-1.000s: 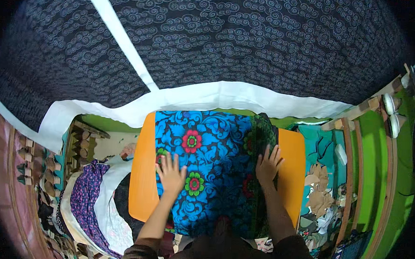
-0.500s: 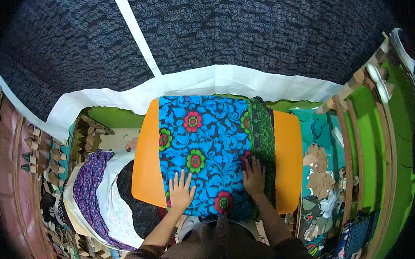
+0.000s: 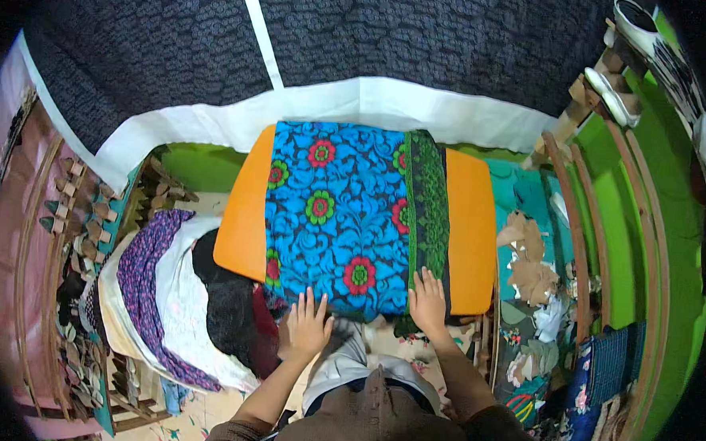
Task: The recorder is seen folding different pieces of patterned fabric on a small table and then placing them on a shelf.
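Observation:
A blue patterned cloth (image 3: 337,220) with red and green flowers and a green leafy border (image 3: 430,200) lies spread over an orange tabletop (image 3: 473,235). It hangs over the near edge. My left hand (image 3: 307,327), fingers spread, is at the cloth's near edge, left of the middle. Whether its fingertips touch the fabric I cannot tell. My right hand (image 3: 428,306) lies with fingers stretched out on the green border near the front right. Neither hand holds anything.
Draped fabrics, among them a purple patterned cloth (image 3: 144,273) and a white cloth (image 3: 184,315), hang at the left. Wooden racks (image 3: 566,200) stand on the right, one holding a white shoe (image 3: 612,97). A dark patterned curtain (image 3: 426,37) with a white border hangs beyond the table.
Both hands have drawn back toward me across the cloth, to its near edge. The view has shifted, so the table appears higher and more floor shows around my legs.

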The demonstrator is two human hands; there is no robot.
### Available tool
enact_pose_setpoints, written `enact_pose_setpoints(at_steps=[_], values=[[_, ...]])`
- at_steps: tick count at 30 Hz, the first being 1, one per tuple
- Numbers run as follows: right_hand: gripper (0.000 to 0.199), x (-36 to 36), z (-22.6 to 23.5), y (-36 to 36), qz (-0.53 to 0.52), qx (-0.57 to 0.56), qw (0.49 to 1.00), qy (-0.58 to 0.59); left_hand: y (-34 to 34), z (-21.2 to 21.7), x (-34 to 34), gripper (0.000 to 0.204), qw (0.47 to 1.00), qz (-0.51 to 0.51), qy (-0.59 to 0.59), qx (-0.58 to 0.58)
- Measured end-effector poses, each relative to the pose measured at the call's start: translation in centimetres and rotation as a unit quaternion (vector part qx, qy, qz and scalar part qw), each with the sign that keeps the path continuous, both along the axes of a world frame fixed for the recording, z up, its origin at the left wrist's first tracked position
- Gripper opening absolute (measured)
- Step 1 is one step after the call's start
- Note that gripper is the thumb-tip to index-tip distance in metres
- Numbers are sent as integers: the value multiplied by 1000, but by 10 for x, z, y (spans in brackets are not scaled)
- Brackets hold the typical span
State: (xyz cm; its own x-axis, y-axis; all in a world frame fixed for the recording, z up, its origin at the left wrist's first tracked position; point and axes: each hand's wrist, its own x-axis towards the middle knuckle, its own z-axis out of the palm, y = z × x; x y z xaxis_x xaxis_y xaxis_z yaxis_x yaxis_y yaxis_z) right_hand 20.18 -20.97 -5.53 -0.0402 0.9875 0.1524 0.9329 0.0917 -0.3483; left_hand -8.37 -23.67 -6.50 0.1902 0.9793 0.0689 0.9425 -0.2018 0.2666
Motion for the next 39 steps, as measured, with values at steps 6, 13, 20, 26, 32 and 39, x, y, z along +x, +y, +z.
enact_pose_setpoints(at_steps=[6, 13, 20, 26, 32, 39], values=[[43, -10, -4, -60, -10, 39, 999, -33, -38, -21, -4, 59, 999, -14, 37, -13], [68, 5, -12, -79, -286, 75, 941, 165, -25, -37, -43, 75, 977, 138, -165, 17], [76, -18, -38, -71, -390, 74, 857, 329, 19, -68, -61, 93, 832, 249, -493, -50], [49, -28, -54, -76, -385, 4, 794, 470, 14, -82, -123, 59, 854, 204, -427, -214], [36, -5, -8, -83, -343, -15, 797, 496, -4, 1, -103, 28, 818, 153, -549, -77], [48, 42, 16, -91, -113, -135, 690, 702, 1, 44, -118, 66, 717, 62, -675, -165]])
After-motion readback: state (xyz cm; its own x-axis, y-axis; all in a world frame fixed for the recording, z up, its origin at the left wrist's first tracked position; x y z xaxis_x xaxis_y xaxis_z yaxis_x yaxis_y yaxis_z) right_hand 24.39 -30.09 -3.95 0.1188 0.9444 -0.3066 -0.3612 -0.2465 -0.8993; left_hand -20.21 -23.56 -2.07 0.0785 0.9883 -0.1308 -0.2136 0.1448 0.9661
